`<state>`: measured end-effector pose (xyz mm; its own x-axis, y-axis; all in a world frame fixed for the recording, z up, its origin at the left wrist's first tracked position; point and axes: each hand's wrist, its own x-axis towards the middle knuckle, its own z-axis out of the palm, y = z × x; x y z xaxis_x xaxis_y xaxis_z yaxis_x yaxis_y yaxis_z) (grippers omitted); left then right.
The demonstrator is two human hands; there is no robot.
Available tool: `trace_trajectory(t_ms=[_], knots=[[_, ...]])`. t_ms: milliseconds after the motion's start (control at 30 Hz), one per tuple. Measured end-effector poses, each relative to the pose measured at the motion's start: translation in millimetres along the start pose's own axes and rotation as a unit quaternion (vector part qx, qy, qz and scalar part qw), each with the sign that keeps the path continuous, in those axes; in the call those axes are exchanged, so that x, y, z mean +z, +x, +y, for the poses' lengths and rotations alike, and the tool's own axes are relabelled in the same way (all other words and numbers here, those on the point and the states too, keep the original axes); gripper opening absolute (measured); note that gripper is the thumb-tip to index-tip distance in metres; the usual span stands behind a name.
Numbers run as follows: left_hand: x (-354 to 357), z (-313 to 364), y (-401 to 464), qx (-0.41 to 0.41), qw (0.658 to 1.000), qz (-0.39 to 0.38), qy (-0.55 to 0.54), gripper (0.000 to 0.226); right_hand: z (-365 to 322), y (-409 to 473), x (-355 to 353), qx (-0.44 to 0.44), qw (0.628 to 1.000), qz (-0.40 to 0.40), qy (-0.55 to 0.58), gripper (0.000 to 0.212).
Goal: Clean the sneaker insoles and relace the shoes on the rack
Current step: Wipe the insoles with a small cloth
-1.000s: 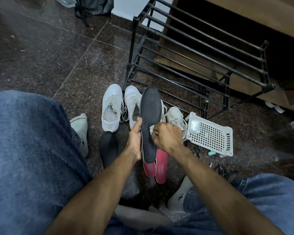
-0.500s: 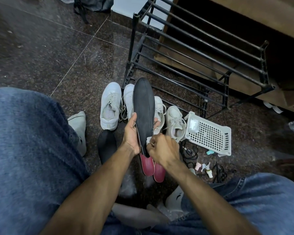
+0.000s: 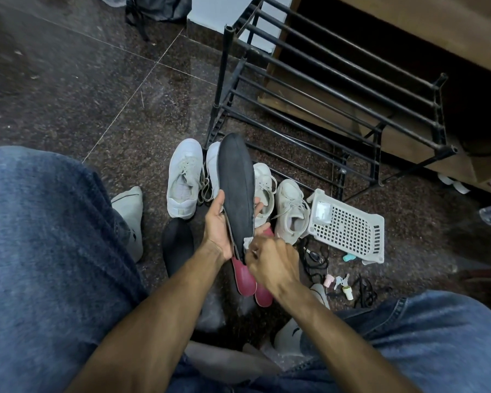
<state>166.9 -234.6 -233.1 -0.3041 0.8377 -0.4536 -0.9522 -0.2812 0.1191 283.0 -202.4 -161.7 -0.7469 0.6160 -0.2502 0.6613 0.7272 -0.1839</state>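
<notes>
My left hand (image 3: 217, 225) grips a long black insole (image 3: 236, 182) from behind, holding it upright with its toe end up. My right hand (image 3: 272, 262) pinches a small white wipe (image 3: 247, 241) against the insole's lower end. Under my hands lie two red insoles (image 3: 245, 279) on the floor. Another black insole (image 3: 177, 245) lies to the left. Several white sneakers stand in a row behind: one pair (image 3: 183, 177) on the left, another (image 3: 291, 211) on the right. The black metal shoe rack (image 3: 323, 89) stands behind them.
A white perforated basket (image 3: 349, 228) lies on its side to the right. Black laces (image 3: 315, 259) and small pastel items (image 3: 339, 283) are scattered near it. My knees in blue jeans frame both sides. A grey sock (image 3: 131, 214) lies at left. A wooden cabinet (image 3: 408, 29) backs the rack.
My right hand has slid down the black insole with the wipe, from its middle to its lower end. The insole is held slightly higher and more upright.
</notes>
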Motion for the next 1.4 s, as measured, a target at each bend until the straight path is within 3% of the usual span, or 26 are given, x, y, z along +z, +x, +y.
trace_trajectory(t_ms=[167, 333, 567, 700, 900, 1100, 1300, 1400], knots=[[7, -1, -1, 0.011, 1.0, 0.004, 0.019, 0.081, 5, 16, -3, -0.013, 0.999, 0.023, -0.024, 0.023], [7, 2, -4, 0.004, 1.0, 0.014, 0.013, 0.073, 3, 9, 3, -0.004, 0.999, 0.031, -0.007, 0.023], [9, -5, -4, 0.001, 0.999, 0.023, 0.027, 0.073, 8, 18, -5, -0.068, 0.997, 0.029, -0.029, 0.025], [7, -8, -8, -0.02, 0.997, 0.025, 0.066, 0.081, 9, 41, -13, -0.049, 0.997, 0.045, -0.03, 0.022], [4, -4, -4, -0.006, 0.999, 0.038, 0.018, 0.073, 6, 11, -9, -0.127, 0.992, -0.006, 0.008, 0.021], [4, -20, -8, -0.046, 0.994, 0.023, 0.1, 0.058, 16, 63, -19, -0.014, 0.998, 0.06, -0.005, 0.021], [-1, -5, 0, -0.024, 0.999, 0.013, 0.027, 0.074, 7, 7, -3, -0.14, 0.989, -0.016, 0.047, 0.019], [1, -5, -1, -0.02, 1.0, -0.001, 0.015, 0.073, 14, 11, -4, -0.133, 0.991, -0.013, 0.029, 0.019]])
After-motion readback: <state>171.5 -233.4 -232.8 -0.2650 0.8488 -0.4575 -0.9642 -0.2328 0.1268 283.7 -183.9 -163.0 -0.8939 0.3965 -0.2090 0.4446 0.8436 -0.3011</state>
